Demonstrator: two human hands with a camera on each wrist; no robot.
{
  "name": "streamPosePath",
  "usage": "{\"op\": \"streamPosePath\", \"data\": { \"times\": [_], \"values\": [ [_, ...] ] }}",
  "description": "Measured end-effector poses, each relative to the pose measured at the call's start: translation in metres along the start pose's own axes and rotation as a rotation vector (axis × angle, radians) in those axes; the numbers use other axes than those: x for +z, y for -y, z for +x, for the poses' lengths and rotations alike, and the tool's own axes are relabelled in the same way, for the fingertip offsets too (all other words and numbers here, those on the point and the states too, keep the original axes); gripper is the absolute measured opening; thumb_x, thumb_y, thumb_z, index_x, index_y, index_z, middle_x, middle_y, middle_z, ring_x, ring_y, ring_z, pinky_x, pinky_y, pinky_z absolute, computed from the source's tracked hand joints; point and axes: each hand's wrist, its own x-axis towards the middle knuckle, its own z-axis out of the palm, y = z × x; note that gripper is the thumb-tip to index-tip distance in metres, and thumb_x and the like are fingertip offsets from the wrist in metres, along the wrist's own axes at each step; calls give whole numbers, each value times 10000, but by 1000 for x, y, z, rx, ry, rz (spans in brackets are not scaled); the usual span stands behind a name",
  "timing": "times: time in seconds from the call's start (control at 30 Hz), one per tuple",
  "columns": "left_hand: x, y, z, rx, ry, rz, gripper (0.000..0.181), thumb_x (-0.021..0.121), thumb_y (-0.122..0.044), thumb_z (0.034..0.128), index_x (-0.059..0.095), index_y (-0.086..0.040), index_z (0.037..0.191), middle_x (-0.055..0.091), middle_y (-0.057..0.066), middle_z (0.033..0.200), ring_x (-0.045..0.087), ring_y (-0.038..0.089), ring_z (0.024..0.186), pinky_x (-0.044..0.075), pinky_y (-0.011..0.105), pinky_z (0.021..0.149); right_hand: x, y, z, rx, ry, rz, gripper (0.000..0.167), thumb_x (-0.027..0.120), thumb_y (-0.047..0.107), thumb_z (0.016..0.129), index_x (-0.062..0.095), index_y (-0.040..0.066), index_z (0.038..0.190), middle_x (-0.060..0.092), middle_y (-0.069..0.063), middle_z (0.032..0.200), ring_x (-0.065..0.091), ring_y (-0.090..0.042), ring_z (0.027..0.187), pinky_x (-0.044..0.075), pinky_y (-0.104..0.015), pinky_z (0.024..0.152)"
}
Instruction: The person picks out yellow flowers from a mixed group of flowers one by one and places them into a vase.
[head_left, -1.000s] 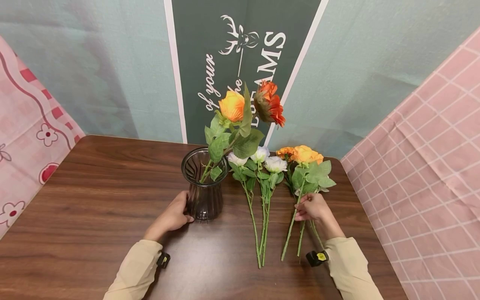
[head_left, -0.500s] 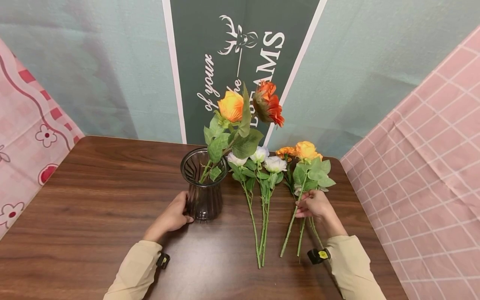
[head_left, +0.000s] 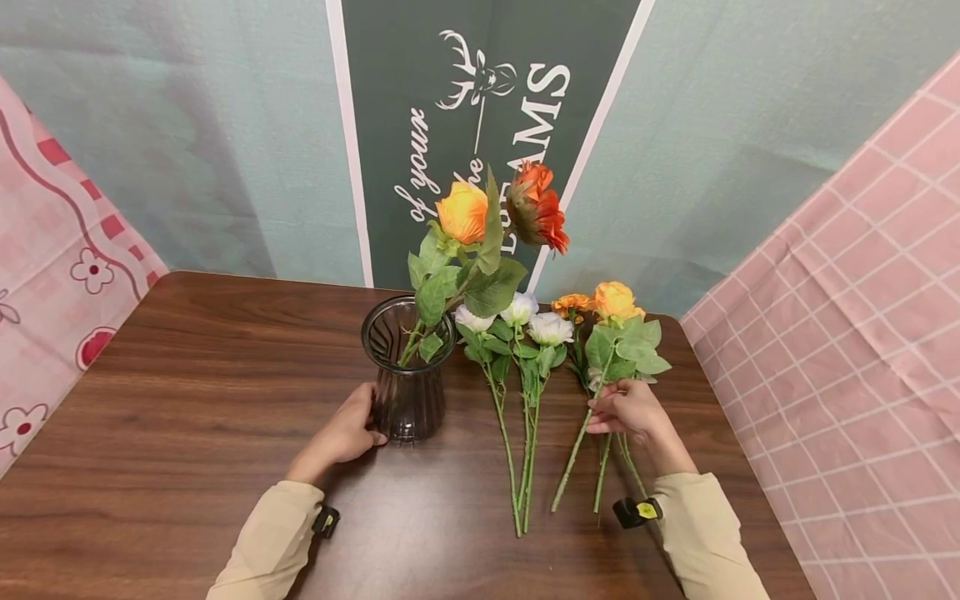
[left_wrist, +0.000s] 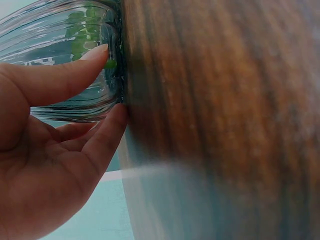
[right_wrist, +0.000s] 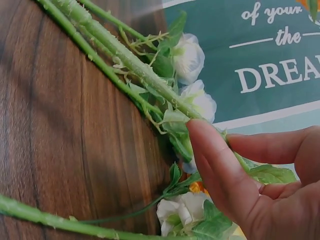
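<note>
A dark, see-through ribbed glass vase stands on the table with a yellow-orange rose and an orange-red flower leaning right out of it. Low on the vase's left side, my left hand grips it, thumb in front and fingers round the side; the left wrist view shows the thumb against the glass. At the right, my right hand pinches the green stem of a yellow rose between thumb and fingers. That rose's leaves lie just beyond the hand.
Several white flowers on long stems lie between the vase and my right hand. Beneath the held rose are an orange flower, a white flower and more stems. Cloth-covered walls border the brown wooden table.
My right hand has tilted the yellow rose slightly: its bloom has risen a little and its stem's lower end has swung left. The left hand and vase stay put.
</note>
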Motion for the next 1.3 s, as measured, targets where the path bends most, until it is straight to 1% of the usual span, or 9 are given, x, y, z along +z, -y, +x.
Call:
{"op": "streamPosePath", "data": {
  "times": [0.2, 0.37, 0.6, 0.77, 1.0, 1.13, 1.3],
  "values": [
    [0, 0, 0, -5, 6, 2, 609, 702, 97, 658, 383, 107, 1176, 451, 251, 1132, 451, 377, 1086, 399, 464, 922, 2, 0, -1, 0, 16, 51, 200, 464, -105, 858, 323, -121, 999, 533, -145, 722, 603, -205, 563, 551, -360, 624],
    [0, -1, 0, -23, 18, -14, 618, 686, 102, 677, 363, 119, 1204, 426, 279, 1174, 436, 396, 1113, 402, 467, 927, 2, 0, -2, -6, 40, 93, 161, 446, -100, 866, 333, -91, 980, 564, -147, 755, 613, -205, 585, 548, -374, 644],
    [0, -1, 0, -22, 15, -6, 609, 689, 98, 678, 368, 117, 1195, 432, 274, 1162, 441, 393, 1104, 402, 467, 925, 3, 1, -3, -10, 77, 159, 163, 442, -101, 874, 324, -87, 985, 575, -143, 773, 623, -214, 622, 544, -386, 672],
    [0, 0, 0, -29, 19, -19, 604, 684, 104, 681, 367, 112, 1194, 429, 271, 1163, 447, 396, 1104, 411, 461, 918, 5, 3, -4, -21, 112, 191, 156, 426, -106, 874, 313, -74, 976, 585, -139, 780, 625, -223, 641, 539, -403, 692],
    [0, 0, 0, -33, 21, -30, 588, 682, 103, 681, 374, 102, 1182, 433, 259, 1151, 457, 388, 1091, 426, 451, 906, 7, 1, -2, -77, 191, 222, 82, 406, -119, 872, 375, -44, 883, 593, -132, 805, 631, -229, 673, 538, -399, 701],
    [0, -1, 0, -33, 17, -15, 594, 685, 94, 678, 375, 103, 1184, 438, 260, 1156, 453, 383, 1094, 409, 460, 919, 9, 0, -1, -90, 231, 261, 122, 373, -135, 877, 368, -17, 846, 592, -141, 815, 633, -241, 699, 533, -403, 720],
    [0, -1, 0, -34, 18, -6, 598, 688, 93, 675, 375, 109, 1185, 436, 266, 1161, 448, 386, 1098, 402, 467, 925, 13, 2, -1, -88, 240, 298, 143, 365, -145, 871, 359, -9, 828, 586, -169, 825, 630, -259, 706, 529, -416, 730]
  ]
}}
